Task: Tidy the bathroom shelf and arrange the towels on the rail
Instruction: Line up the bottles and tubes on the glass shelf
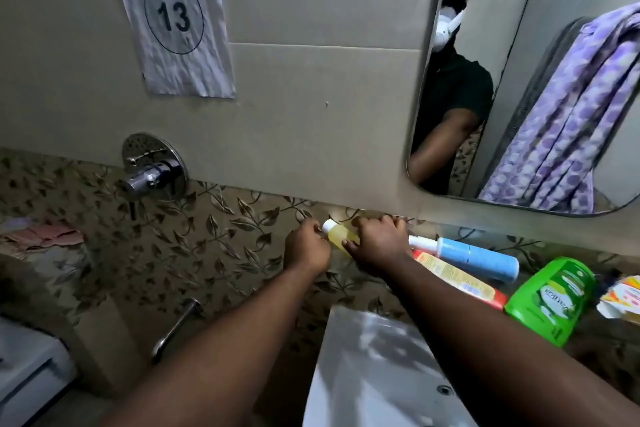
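Note:
A small yellow bottle with a white cap (337,234) lies tilted between my two hands, below the mirror. My right hand (377,243) is wrapped round its body. My left hand (306,248) pinches at the cap end with closed fingers. To the right, on the shelf, lie a blue bottle (474,258), an orange-and-yellow tube (457,282), a green bottle (549,298) and a crumpled yellow-white packet (621,298). A purple patterned towel (568,121) shows in the mirror, hanging behind me.
A white sink (374,367) sits under my right forearm. A chrome tap valve (152,173) sticks out of the wall at left, with a spout (176,326) lower down. Pink cloth (45,236) lies at far left. A "Workstation 13" sheet (173,17) hangs on the wall.

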`<state>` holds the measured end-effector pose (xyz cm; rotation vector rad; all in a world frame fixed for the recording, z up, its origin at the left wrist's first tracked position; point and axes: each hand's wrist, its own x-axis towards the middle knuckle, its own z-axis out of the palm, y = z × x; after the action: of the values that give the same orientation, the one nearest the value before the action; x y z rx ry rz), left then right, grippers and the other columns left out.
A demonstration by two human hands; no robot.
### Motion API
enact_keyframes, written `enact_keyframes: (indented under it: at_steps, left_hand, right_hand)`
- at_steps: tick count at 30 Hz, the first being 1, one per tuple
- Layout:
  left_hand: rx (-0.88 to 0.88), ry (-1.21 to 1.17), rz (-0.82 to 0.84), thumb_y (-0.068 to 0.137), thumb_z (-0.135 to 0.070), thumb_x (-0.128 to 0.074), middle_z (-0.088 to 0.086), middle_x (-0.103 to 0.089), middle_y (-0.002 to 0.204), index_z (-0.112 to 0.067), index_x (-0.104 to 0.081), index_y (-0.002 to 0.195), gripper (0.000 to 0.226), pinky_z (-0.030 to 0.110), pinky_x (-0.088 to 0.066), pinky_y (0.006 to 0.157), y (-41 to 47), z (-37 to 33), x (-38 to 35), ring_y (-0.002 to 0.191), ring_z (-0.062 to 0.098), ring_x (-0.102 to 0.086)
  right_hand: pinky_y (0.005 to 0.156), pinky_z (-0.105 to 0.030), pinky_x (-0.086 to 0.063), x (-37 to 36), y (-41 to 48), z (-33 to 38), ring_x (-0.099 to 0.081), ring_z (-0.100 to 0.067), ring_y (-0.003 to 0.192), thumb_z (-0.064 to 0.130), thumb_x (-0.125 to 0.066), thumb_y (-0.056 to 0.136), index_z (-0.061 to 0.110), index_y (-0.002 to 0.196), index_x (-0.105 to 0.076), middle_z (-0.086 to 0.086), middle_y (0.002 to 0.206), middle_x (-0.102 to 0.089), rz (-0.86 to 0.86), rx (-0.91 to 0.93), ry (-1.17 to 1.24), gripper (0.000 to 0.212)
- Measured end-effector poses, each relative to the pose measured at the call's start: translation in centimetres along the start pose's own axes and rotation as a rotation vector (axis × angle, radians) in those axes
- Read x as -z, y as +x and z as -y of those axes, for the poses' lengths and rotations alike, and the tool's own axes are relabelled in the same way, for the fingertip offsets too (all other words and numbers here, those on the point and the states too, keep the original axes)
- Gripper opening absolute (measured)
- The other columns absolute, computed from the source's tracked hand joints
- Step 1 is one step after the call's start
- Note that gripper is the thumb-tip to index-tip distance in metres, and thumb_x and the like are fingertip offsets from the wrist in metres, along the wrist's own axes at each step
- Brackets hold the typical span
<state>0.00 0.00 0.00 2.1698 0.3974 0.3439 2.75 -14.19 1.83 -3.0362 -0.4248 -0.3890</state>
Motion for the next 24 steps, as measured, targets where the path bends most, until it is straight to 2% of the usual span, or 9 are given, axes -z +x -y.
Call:
enact_keyframes:
  at_steps: [5,8,10,14,17,21,24]
  left_hand:
    - [-0.095,-0.006,0.075,0.085,-0.001,-0.053,0.01,-0.071,0.12,-0.02,-0.06,0.131,0.05,0.032,-0.051,0.089,0.6,0.1,-0.3,0.114,0.032,-0.063]
    - [-0.197,0.051,0.089,0.084,-0.002,-0.054,0.01,-0.068,0.13,-0.023,-0.06,0.137,0.058,0.035,-0.051,0.1,0.7,0.3,-0.4,0.122,0.031,-0.061]
    - [-0.227,0.117,0.073,0.086,-0.003,-0.057,0.011,-0.062,0.134,-0.028,-0.058,0.141,0.06,0.035,-0.048,0.104,0.9,0.6,-0.6,0.124,0.032,-0.058]
    - [-0.336,0.26,0.005,0.091,-0.012,-0.06,0.011,-0.056,0.126,-0.034,-0.062,0.135,0.049,0.039,-0.049,0.096,0.9,0.7,-0.7,0.117,0.035,-0.057]
    - [-0.392,0.283,-0.049,0.091,-0.013,-0.058,0.009,-0.053,0.12,-0.034,-0.067,0.125,0.04,0.043,-0.051,0.092,1.2,0.6,-0.3,0.112,0.033,-0.055]
    - [-0.438,0.208,0.026,0.091,-0.014,-0.065,0.006,-0.058,0.121,-0.019,-0.07,0.118,0.028,0.045,-0.052,0.089,2.1,0.3,0.2,0.108,0.029,-0.058]
    - [-0.402,0.13,0.091,0.092,-0.018,-0.069,0.005,-0.069,0.113,-0.017,-0.07,0.117,0.025,0.043,-0.055,0.085,2.6,0.3,0.5,0.1,0.025,-0.065]
  right_hand:
    - [0.1,-0.044,-0.032,0.0,1.0,0.9,-0.055,-0.028,0.122,0.063,-0.066,0.079,0.03,0.121,-0.059,-0.001,0.119,-0.072,0.087,0.021,-0.041,0.054]
    - [0.099,-0.044,-0.032,0.1,1.0,1.0,-0.058,-0.027,0.116,0.06,-0.065,0.076,0.031,0.118,-0.063,0.0,0.114,-0.074,0.057,0.02,-0.001,0.05]
    - [0.1,-0.044,-0.032,0.1,1.0,1.0,-0.061,-0.027,0.112,0.065,-0.061,0.075,0.031,0.116,-0.065,0.001,0.111,-0.074,0.025,0.016,0.039,0.054]
    - [0.099,-0.044,-0.033,0.1,1.0,1.0,-0.064,-0.024,0.111,0.065,-0.06,0.076,0.034,0.116,-0.067,0.004,0.112,-0.074,-0.048,0.058,0.109,0.052]
    - [0.092,-0.042,-0.035,0.4,1.4,0.8,-0.065,-0.023,0.109,0.064,-0.06,0.079,0.034,0.115,-0.067,0.003,0.111,-0.074,-0.108,0.082,0.19,0.047]
    - [0.076,-0.036,-0.038,1.5,2.0,-0.1,-0.066,-0.024,0.103,0.062,-0.071,0.078,0.032,0.106,-0.067,0.004,0.103,-0.074,-0.135,0.11,0.294,0.041]
    - [0.069,-0.035,-0.046,2.3,2.6,-0.7,-0.067,-0.029,0.094,0.049,-0.08,0.079,0.024,0.103,-0.067,-0.002,0.097,-0.073,-0.077,0.079,0.435,0.037]
